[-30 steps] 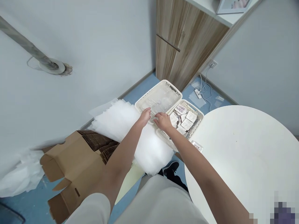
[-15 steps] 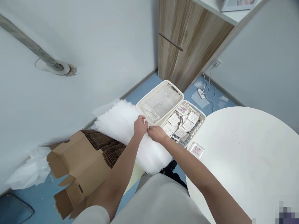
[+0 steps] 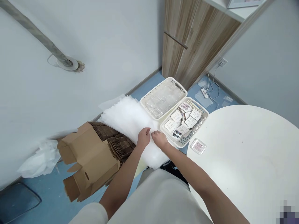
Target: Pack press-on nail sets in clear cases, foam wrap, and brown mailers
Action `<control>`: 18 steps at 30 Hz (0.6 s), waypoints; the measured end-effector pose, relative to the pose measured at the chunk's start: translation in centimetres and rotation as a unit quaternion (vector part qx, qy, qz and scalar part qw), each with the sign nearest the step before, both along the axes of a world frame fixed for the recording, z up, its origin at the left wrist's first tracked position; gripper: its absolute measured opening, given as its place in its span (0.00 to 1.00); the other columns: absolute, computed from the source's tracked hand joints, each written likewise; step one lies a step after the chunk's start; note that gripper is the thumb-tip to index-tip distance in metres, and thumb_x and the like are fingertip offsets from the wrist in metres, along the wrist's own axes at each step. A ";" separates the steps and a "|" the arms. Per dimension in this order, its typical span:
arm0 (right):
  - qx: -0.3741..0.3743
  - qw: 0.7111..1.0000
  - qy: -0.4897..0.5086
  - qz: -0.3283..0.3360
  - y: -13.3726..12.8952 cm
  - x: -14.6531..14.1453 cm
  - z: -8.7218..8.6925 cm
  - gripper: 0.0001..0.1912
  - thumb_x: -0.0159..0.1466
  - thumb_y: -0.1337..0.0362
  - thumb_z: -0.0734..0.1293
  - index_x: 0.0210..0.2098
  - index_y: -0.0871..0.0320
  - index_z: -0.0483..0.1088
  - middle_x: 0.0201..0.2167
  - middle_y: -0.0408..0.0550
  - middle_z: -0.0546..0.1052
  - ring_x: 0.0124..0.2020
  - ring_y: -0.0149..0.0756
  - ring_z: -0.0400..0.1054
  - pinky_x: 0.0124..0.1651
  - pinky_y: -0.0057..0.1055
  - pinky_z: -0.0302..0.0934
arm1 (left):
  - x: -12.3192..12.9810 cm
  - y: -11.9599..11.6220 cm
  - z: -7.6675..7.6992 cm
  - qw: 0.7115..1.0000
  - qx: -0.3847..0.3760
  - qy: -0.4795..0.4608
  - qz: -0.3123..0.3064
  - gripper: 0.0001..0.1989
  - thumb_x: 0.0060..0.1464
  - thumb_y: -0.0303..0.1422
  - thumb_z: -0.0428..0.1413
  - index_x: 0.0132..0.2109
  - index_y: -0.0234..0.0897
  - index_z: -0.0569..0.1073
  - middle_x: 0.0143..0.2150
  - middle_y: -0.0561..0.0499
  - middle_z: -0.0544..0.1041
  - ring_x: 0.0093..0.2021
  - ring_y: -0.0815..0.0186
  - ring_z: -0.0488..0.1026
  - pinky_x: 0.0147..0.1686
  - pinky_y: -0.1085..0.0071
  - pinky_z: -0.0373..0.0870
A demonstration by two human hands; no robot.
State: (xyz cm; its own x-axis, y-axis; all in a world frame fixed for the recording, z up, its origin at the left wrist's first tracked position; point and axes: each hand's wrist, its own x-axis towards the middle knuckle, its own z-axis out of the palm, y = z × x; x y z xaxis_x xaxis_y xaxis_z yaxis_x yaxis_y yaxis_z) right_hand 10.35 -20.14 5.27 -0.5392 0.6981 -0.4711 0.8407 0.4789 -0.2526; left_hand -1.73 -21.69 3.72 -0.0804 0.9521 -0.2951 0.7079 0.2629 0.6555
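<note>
**Facing each other over white sheets [image 3: 126,115]: left hand [image 3: 144,137], right hand [image 3: 159,139]**

Sheets: one stack, ends fanned toward the wall [image 3: 93,77]; long axis slanting from far left to near right, ending before the wearer's trunk. Pale board [image 3: 140,167] showing at the stack's near-left edge.
Fingers: stack beneath and around both hands; contact cannot be told. Left: curled, tips toward the right. Right: folded in, thumb side toward the left. Whether either pinches anything, cannot tell.
Adjoining: far basket [image 3: 154,88] and near basket [image 3: 199,124], right of stack; the latter holding cards [image 3: 183,119].
Tabletop [image 3: 243,161]: one case [image 3: 198,146], near left edge.
Cartons [image 3: 95,149]: left of stack.
</note>
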 end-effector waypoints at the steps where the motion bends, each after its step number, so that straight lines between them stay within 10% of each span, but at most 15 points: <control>1: 0.008 1.000 0.013 -0.022 -0.2 0.3 0.1 0.14 0.59 0.75 0.55 0.38 0.61 0.68 0.39 0.56 0.72 0.39 0.37 0.68 0.34 0.28 0.62 | 0.0 -1.0 0.2 0.999 0.030 -0.016 -0.017 0.17 0.47 0.22 0.47 0.45 0.36 0.67 0.43 0.47 0.72 0.43 0.66 0.70 0.42 0.70 0.68; 7: 0.063 0.964 0.233 -0.113 -2.8 2.0 0.4 0.10 0.61 0.64 0.58 0.38 0.58 0.69 0.48 0.54 0.69 0.49 0.39 0.61 0.50 0.37 0.57 | 0.1 -4.7 1.1 0.993 0.111 -0.019 -0.030 0.07 0.52 0.29 0.47 0.38 0.39 0.69 0.36 0.48 0.72 0.40 0.63 0.70 0.43 0.64 0.67; 12: 0.036 0.917 0.301 -0.260 -3.5 3.0 1.9 0.34 0.54 0.53 0.64 0.55 0.61 0.54 0.57 0.60 0.57 0.56 0.46 0.53 0.53 0.45 0.51 | -0.3 -6.0 1.1 0.984 0.168 -0.027 0.058 0.06 0.51 0.29 0.46 0.37 0.38 0.65 0.36 0.47 0.70 0.41 0.63 0.68 0.43 0.63 0.67; 18: -0.100 0.877 0.335 -0.329 -2.4 3.5 3.6 0.29 0.55 0.56 0.62 0.54 0.55 0.52 0.37 0.47 0.73 0.37 0.36 0.68 0.40 0.34 0.60 | 0.0 -7.1 1.1 0.972 0.226 -0.059 0.006 0.03 0.50 0.27 0.46 0.34 0.38 0.62 0.39 0.45 0.67 0.44 0.62 0.67 0.45 0.61 0.65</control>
State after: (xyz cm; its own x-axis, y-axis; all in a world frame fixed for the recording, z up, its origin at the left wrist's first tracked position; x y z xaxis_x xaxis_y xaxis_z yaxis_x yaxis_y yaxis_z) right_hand 13.86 -22.56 8.86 -0.2531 0.9016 -0.3508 0.5487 -0.1649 -0.8196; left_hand -1.72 -28.77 4.81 -0.0826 0.9860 0.1450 0.6189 -0.0633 0.7829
